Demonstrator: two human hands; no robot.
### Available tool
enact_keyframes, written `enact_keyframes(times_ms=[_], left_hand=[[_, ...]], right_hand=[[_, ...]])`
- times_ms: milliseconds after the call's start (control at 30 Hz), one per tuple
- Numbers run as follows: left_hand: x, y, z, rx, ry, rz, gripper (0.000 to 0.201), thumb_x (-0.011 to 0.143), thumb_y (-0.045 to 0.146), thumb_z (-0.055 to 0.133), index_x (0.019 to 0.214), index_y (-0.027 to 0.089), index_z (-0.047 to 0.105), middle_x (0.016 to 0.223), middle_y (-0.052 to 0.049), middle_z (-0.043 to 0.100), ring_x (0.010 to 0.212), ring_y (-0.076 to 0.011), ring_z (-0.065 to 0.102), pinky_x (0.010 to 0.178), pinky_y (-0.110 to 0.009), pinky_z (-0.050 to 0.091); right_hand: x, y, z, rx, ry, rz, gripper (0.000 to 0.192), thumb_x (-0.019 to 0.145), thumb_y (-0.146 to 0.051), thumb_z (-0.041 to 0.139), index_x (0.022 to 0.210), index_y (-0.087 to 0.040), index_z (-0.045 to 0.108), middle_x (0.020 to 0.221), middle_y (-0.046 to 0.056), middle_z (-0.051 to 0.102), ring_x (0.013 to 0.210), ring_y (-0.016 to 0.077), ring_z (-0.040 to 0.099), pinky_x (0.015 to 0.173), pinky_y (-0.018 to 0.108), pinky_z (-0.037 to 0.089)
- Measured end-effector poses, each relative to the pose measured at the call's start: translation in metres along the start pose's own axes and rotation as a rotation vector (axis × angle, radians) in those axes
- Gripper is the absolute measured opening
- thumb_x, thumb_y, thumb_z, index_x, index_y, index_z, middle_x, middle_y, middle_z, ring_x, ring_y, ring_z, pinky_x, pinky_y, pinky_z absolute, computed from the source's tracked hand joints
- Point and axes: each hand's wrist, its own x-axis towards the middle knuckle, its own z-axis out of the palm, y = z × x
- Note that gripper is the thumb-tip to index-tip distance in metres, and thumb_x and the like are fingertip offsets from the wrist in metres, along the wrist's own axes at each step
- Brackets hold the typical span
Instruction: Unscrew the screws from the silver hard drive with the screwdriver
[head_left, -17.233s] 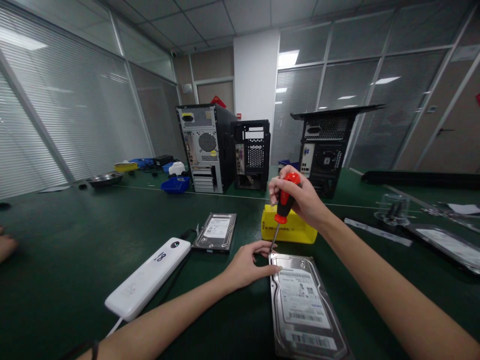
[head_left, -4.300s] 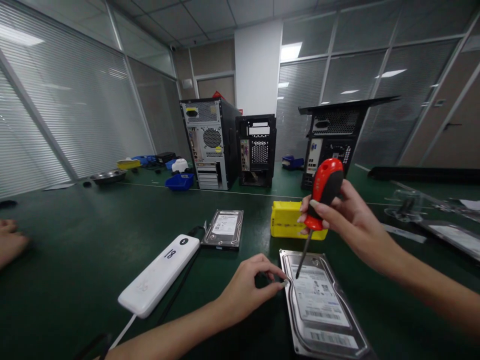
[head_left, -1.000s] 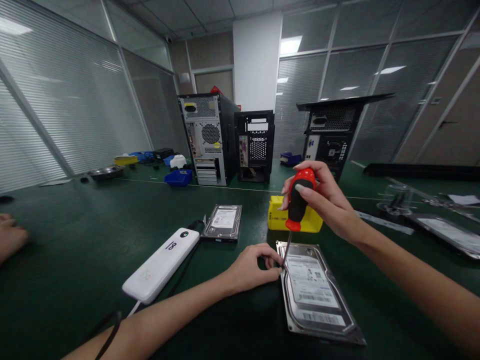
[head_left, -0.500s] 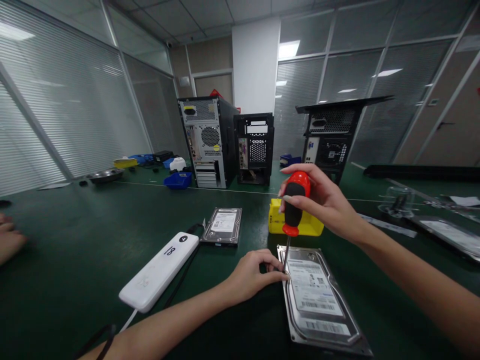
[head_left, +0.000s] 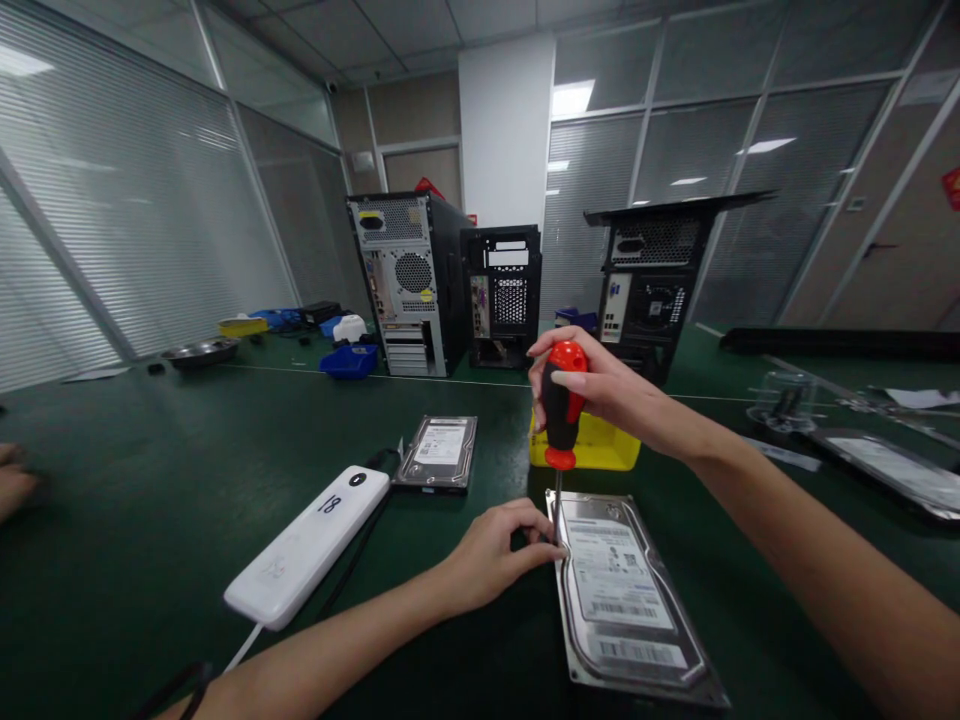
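A silver hard drive (head_left: 619,600) with a white label lies on the green table in front of me. My right hand (head_left: 577,385) is wrapped round the handle of a red and black screwdriver (head_left: 562,410). The screwdriver stands nearly upright, its tip down at the drive's left edge. Closed at that edge, my left hand (head_left: 506,550) has its thumb and index fingertips on the drive close around the tip. What exactly lies under the tip is hidden by the fingers. Just behind the drive is a yellow bin (head_left: 604,445).
A second hard drive (head_left: 439,452) and a white power bank (head_left: 307,550) with cables lie to the left. Computer cases (head_left: 409,285) stand at the back, near a blue bin (head_left: 349,362). Another drive (head_left: 896,470) is at right. Another person's hand (head_left: 15,480) shows at the left edge.
The view has shifted slightly, so everything sits a little further left. The screwdriver now stands more upright, and my right hand's fingers have turned slightly on its handle. My left hand stays at the drive's edge.
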Motion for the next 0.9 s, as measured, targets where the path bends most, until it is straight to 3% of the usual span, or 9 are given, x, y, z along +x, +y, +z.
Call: enact_keyframes(times_ms=[100,367,533,733,900], left_hand=[[-0.0007,0.0016,-0.0006,0.002,-0.004,0.004,0.02,0.084,0.033,0.063,0.084,0.013,0.066,0.081,0.0,0.054,0.079,-0.0129,0.052,0.073,-0.022,0.037],[-0.0006,0.0007,-0.0009,0.0,0.003,-0.005,0.02,0.083,0.033,0.064,0.085,0.013,0.065,0.081,0.0,0.054,0.079,-0.0126,0.051,0.072,-0.022,0.037],[-0.0003,0.0011,-0.0006,-0.019,0.013,0.001,0.022,0.081,0.034,0.067,0.085,0.013,0.066,0.081,0.0,0.055,0.077,-0.0118,0.05,0.071,-0.021,0.037],[0.0005,-0.0004,0.0018,-0.04,0.11,-0.054,0.029,0.073,0.04,0.074,0.081,0.013,0.069,0.07,0.004,0.047,0.061,-0.0079,0.039,0.056,-0.02,0.029],[0.0004,0.0,0.0038,-0.142,0.113,-0.094,0.026,0.073,0.037,0.074,0.079,0.012,0.07,0.072,0.002,0.052,0.056,-0.0063,0.033,0.051,-0.021,0.024]], right_hand=[[-0.0022,-0.0011,-0.0021,-0.018,-0.002,0.011,0.027,0.094,-0.03,0.047,0.12,-0.024,0.042,0.095,0.001,0.056,0.083,0.0134,0.063,0.075,0.03,0.053],[-0.0021,-0.0016,0.0039,-0.056,0.071,-0.041,0.023,0.087,-0.03,0.06,0.102,-0.022,0.044,0.088,-0.001,0.057,0.076,0.0111,0.064,0.071,0.027,0.054],[-0.0008,0.0013,0.0028,-0.069,0.076,-0.037,0.027,0.089,-0.029,0.058,0.11,-0.025,0.042,0.086,-0.003,0.057,0.073,0.0085,0.063,0.069,0.023,0.053],[-0.0037,0.0,0.0017,-0.018,0.041,-0.041,0.022,0.093,-0.032,0.05,0.113,-0.025,0.043,0.088,-0.001,0.057,0.074,0.0104,0.063,0.068,0.025,0.054],[-0.0062,-0.0017,0.0005,0.033,0.018,-0.018,0.022,0.097,-0.031,0.042,0.118,-0.024,0.044,0.092,0.001,0.059,0.079,0.0124,0.064,0.071,0.027,0.054]])
